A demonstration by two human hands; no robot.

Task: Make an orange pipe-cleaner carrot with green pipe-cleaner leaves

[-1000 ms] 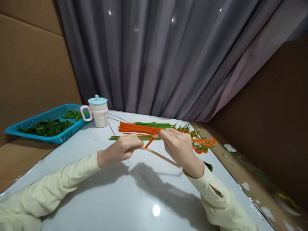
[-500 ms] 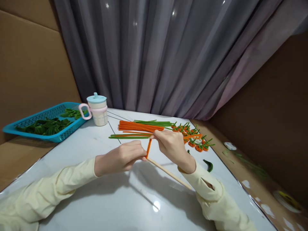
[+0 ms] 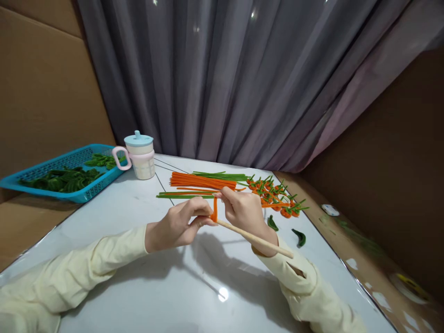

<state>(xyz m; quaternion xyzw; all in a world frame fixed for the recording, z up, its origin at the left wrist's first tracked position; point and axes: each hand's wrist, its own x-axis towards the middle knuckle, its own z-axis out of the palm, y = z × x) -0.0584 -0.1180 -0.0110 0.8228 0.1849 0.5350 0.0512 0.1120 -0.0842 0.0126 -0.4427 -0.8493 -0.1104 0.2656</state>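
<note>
Item: my left hand [image 3: 180,225], fingers pinched shut on the near tip of a wooden stick [image 3: 255,239], with the start of an orange pipe cleaner [image 3: 214,210] pressed against that tip.

Item: my right hand [image 3: 244,210], closed on the same orange pipe cleaner just above the stick, thumb and forefinger gripping it; the short visible stretch stands nearly upright between the two hands.

Item: wooden stick, long axis running from the pinch point down and to my right, passing under my right wrist and ending free above the desk [image 3: 145,277]. Held clear of the surface. The left hand is at its tip; the right hand lies across its middle.

Item: loose orange pipe cleaners [image 3: 201,181], bundled, lying lengthwise beyond both hands, with green pipe cleaners [image 3: 183,196] beside them.

Item: finished orange-and-green pieces [image 3: 275,196], clustered beyond my right hand; two green bits [image 3: 299,237] lie near that wrist.

Item: lidded cup [image 3: 140,155], far left of the desk, next to a blue basket [image 3: 41,166] with green leaves in it.

Item: grey curtain [image 3: 243,78], behind.
</note>
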